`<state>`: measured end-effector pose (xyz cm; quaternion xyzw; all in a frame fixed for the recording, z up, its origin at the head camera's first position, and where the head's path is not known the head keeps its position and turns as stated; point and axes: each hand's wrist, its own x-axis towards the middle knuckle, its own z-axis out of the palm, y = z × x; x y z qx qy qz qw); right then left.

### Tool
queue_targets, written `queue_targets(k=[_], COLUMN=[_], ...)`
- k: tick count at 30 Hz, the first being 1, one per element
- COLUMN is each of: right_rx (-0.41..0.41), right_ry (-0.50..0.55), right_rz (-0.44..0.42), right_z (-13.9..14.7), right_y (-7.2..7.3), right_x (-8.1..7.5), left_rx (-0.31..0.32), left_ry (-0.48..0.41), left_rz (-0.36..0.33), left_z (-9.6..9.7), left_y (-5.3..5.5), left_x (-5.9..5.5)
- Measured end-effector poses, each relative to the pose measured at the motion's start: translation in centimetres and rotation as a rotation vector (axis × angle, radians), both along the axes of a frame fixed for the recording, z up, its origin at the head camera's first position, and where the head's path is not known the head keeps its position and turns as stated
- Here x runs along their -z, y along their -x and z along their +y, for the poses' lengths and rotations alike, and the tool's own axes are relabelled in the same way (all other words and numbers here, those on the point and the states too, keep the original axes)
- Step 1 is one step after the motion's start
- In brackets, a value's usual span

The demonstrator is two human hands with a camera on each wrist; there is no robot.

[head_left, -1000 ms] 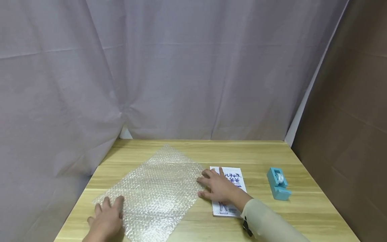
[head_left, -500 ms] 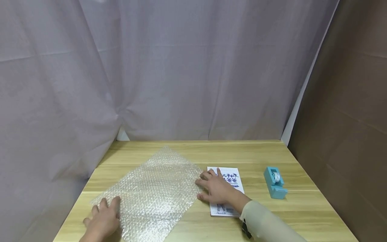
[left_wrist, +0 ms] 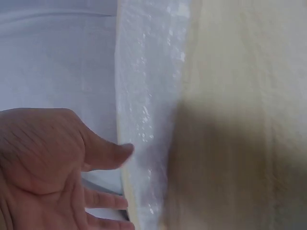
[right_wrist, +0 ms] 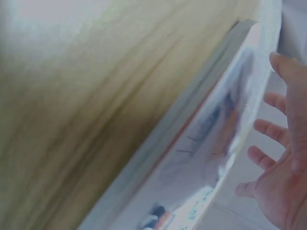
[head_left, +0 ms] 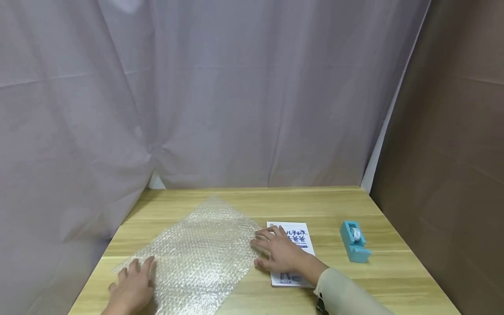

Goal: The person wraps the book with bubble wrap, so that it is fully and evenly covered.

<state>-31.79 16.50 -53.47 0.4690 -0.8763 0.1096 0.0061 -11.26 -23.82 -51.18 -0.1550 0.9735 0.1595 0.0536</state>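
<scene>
A clear sheet of bubble wrap (head_left: 204, 253) lies flat on the wooden table, turned so one corner points to the back. At its left edge is my left hand (head_left: 133, 284), fingers spread and nothing held; the left wrist view shows the palm and thumb near the sheet's border. My right hand (head_left: 281, 251), fingers spread, is over a white book (head_left: 291, 280) with blue lettering and hides part of its cover. Its fingertips reach toward the sheet's right edge. In the right wrist view the book's page edges (right_wrist: 192, 103) show beside the spread fingers.
A teal tape dispenser (head_left: 354, 243) with a roll of clear tape stands to the right of the book. Grey cloth (head_left: 220, 109) hangs behind the table (head_left: 327, 205), and a brown panel (head_left: 453, 153) rises along the right side.
The head view has shifted slightly, so everything sits a little further left and lower. Both hands, the bubble wrap, the book and the dispenser keep nearly the same places on the table.
</scene>
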Motion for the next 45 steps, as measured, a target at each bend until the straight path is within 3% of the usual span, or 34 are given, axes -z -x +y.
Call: queue_targets(k=[5,10,16,21,33,45], right_rx=[0.019,0.076,0.114,0.159,0.421,0.566], right_ry=[0.071,0.154,0.227,0.239,0.248,0.217], right_rz=[-0.061,-0.104,-0.072,-0.071,-0.217,-0.188], right_z=[0.9,2.7,5.1,6.6,9.2,10.7], right_y=[-1.0,-1.7,-2.2,-2.3,-2.8,-3.4], right_x=[-1.6,-2.8,-3.0,-2.8,-2.6,-2.2], left_rx=[0.054,0.102,0.101,0.107,0.122,0.113], left_ry=[0.012,-0.068,-0.17,-0.205,-0.233,-0.295], left_rz=[0.159,0.249,0.264,0.255,0.273,0.23], left_z=[1.1,2.7,4.2,5.4,6.7,7.9], left_y=[0.9,2.0,2.6,3.0,4.3,5.7], left_x=[-0.6,-1.6,-2.4,-2.7,-2.8,-2.8])
